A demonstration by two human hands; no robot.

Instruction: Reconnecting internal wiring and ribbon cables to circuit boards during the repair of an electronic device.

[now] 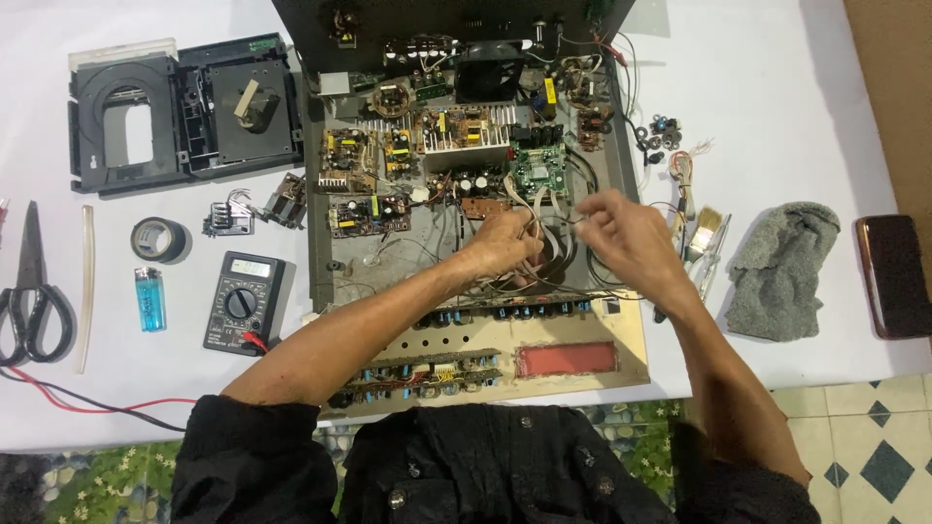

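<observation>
White tabletop [757, 87] under an opened grey metal chassis [320, 243]; your left hand [505, 247] pinches thin, limp grey wires [558, 233]; your right hand [626, 233], half-curled, seems to pinch their far ends; they look fragile, so grip the insulation.

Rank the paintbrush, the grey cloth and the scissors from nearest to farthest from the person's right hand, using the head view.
Measured from the right hand:
1. Paintbrush, just beside the hand, toward the cloth.
2. Grey cloth, farther out on that same side.
3. Scissors, at the table's opposite edge.
</observation>
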